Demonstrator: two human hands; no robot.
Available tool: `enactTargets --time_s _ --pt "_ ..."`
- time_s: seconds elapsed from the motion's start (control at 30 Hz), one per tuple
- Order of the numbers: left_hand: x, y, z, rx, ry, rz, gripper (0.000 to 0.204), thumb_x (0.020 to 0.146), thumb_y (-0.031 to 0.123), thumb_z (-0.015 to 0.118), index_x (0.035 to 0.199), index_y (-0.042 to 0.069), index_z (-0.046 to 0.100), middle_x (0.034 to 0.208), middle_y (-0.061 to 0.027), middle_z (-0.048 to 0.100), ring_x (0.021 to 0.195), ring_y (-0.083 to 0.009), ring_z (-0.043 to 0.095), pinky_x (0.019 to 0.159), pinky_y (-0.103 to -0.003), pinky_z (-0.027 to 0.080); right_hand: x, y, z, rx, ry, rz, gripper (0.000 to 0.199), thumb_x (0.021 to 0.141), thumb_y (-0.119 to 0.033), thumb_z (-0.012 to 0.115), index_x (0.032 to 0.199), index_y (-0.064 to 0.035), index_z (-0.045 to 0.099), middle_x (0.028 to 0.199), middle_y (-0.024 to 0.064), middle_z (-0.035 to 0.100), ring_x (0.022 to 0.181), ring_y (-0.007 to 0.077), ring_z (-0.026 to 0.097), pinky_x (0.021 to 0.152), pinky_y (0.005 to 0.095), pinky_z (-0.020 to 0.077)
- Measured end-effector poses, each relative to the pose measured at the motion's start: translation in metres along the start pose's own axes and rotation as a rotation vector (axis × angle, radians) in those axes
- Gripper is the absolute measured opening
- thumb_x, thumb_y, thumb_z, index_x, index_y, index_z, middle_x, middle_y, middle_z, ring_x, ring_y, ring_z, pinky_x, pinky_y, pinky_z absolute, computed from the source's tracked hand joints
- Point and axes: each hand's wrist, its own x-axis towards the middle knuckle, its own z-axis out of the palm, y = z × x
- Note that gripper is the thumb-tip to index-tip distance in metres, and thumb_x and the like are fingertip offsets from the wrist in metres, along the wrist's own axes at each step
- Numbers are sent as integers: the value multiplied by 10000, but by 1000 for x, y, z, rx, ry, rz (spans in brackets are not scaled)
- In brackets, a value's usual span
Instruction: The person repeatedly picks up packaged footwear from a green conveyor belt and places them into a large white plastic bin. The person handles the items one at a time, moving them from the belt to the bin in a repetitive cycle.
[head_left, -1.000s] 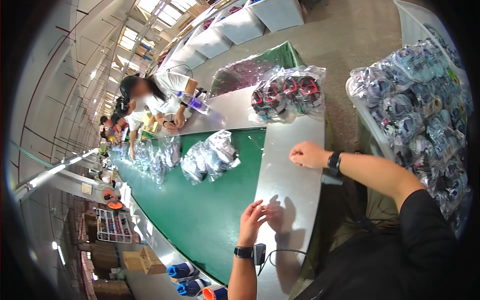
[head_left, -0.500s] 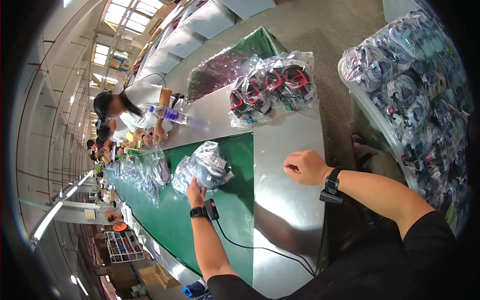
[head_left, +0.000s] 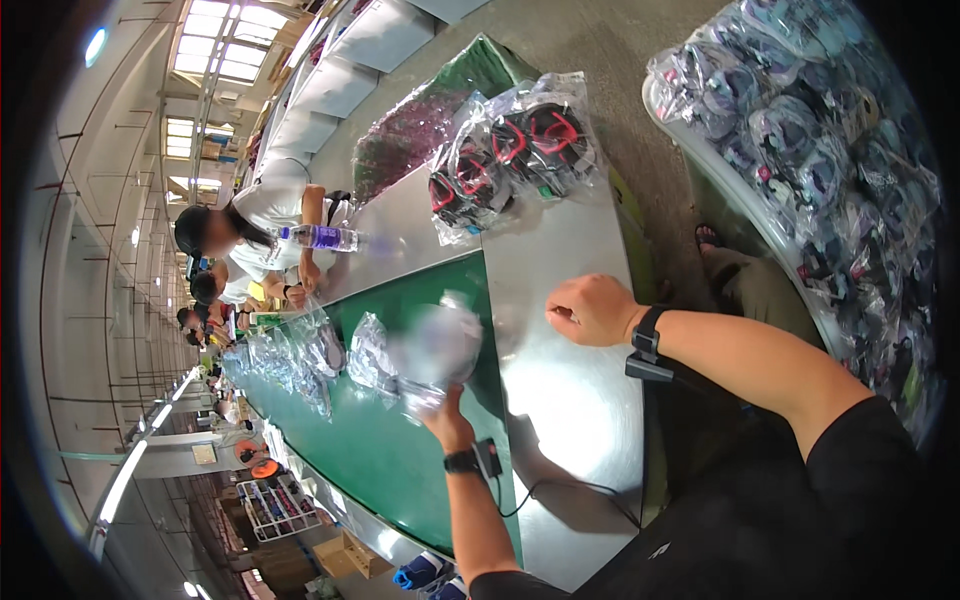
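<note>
— Over the green belt [head_left: 380,460], head view: what does the left hand [head_left: 447,420] hold?

— Its fingers are closed on a clear plastic bag [head_left: 435,350]. The bag is blurred; its contents cannot be told. It sits above the hand, at the belt's edge.

— And the right hand [head_left: 592,310]?

— It rests as a loose fist on the steel table [head_left: 580,420], gripping nothing, well apart from the bag, to its right.

— Surrounding items?

— More filled bags [head_left: 310,355] lie on the belt just left of the held one. A stack of bagged shoes [head_left: 510,150] sits at the table's far end. A bin of bagged shoes [head_left: 820,180] stands to the right. A seated person [head_left: 265,215] works across the belt, beside a water bottle [head_left: 320,237].
</note>
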Motion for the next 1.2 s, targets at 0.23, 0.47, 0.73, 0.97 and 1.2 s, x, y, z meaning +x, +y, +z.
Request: enactTargets --time_s 0.23,0.47,0.73,0.97,1.2 --pt "-93 27 -13 -489 -104 -432 485 1037 239 501 1465 62 357 1331 -143 525 1185 -243 583 970 -421 514 -1 1 0 -14 -33 8 149 862 -240 614 797 -116 667 788 65 685 751 323 671 695 462 534" --pt "-83 40 28 -55 -134 -278 597 1020 293 515 1505 7 316 1305 -123 593 1138 -255 617 987 -397 506 -4 -7 -6 -34 -37 12 151 865 -243 612 829 -109 674 804 76 688 805 318 674 740 450 531" --pt "-118 65 32 -658 -80 -612 315 889 214 558 1117 9 631 1075 -127 701 1031 -300 664 936 -437 518 -3 -1 -3 14 -96 84 200 866 -285 631 895 -99 700 855 90 715 823 305 687 760 430 527" --pt "-195 122 67 -616 -276 -555 585 810 242 601 1347 19 532 1283 -132 613 1163 -318 598 1034 -463 475 -3 -28 -48 757 -828 670 625 926 -618 606 1128 -28 656 859 52 644 714 148 609 585 311 517" --pt "-229 150 125 -510 -594 -448 801 789 137 678 1486 -62 335 1362 -206 546 1236 -308 568 1071 -433 451 -69 -55 -115 458 -1010 420 391 903 -407 737 954 -22 688 761 11 632 624 100 586 525 282 488"
